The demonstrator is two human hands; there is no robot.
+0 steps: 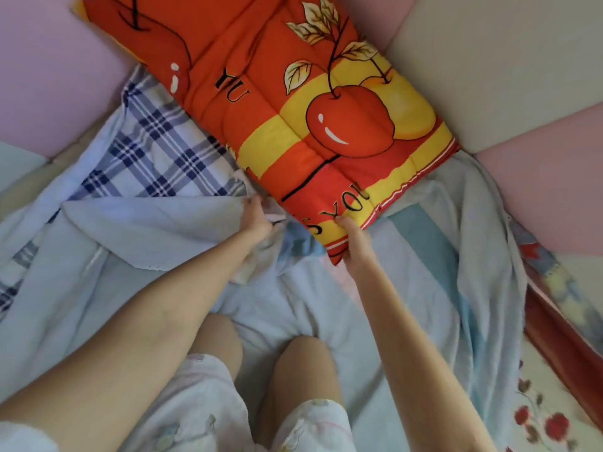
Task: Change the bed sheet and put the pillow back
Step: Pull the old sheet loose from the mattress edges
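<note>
A red and yellow quilted pad (293,102) printed with cherries and letters is tilted up against the padded wall at the bed's head. My right hand (354,243) grips its near corner. My left hand (257,220) grips a fold of the pale blue sheet (156,230) beside the pad's lower edge. The pale blue sheet lies rumpled across the bed under my knees. A blue and white plaid cloth (153,151) shows beneath it at the left. I cannot tell whether any of these is the pillow.
Pink (49,76) and cream (489,76) wall cushions line the bed's head and sides. A flowered cloth with a red border (554,353) runs along the right edge. My bare knees (303,363) rest mid-bed.
</note>
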